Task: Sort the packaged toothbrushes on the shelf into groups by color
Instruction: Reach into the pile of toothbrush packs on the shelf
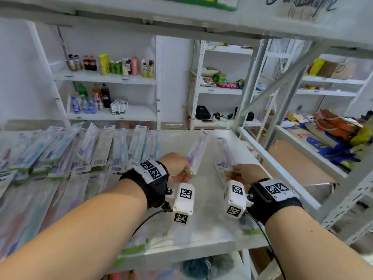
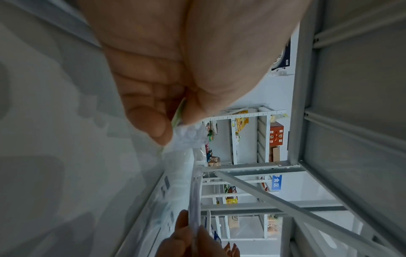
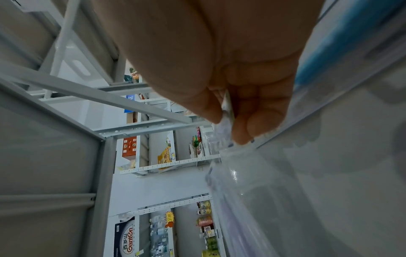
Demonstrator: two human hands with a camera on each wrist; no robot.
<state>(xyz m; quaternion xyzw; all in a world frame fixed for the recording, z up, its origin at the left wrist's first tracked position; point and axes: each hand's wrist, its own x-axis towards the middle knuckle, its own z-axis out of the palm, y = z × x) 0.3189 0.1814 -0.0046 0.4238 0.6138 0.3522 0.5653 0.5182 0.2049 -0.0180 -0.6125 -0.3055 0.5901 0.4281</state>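
Observation:
Over the white shelf (image 1: 205, 227) each hand holds one packaged purple toothbrush by its green bottom end. My left hand (image 1: 178, 168) pinches a purple toothbrush pack (image 1: 196, 152) that points up and away; the pinch shows in the left wrist view (image 2: 184, 133). My right hand (image 1: 245, 174) pinches a second purple pack (image 1: 227, 153), its clear wrapper between thumb and fingers (image 3: 226, 121). Another pack (image 1: 219, 172) lies flat beneath the right hand. Many packaged toothbrushes (image 1: 80, 152), blue and purple, lie in overlapping rows on the shelf's left half.
A grey metal upright and diagonal brace (image 1: 260, 93) stand at the shelf's right edge. The shelf above (image 1: 181, 21) hangs low overhead. Drink bottles (image 1: 111, 65) and snack bags (image 1: 335, 126) fill neighbouring shelves.

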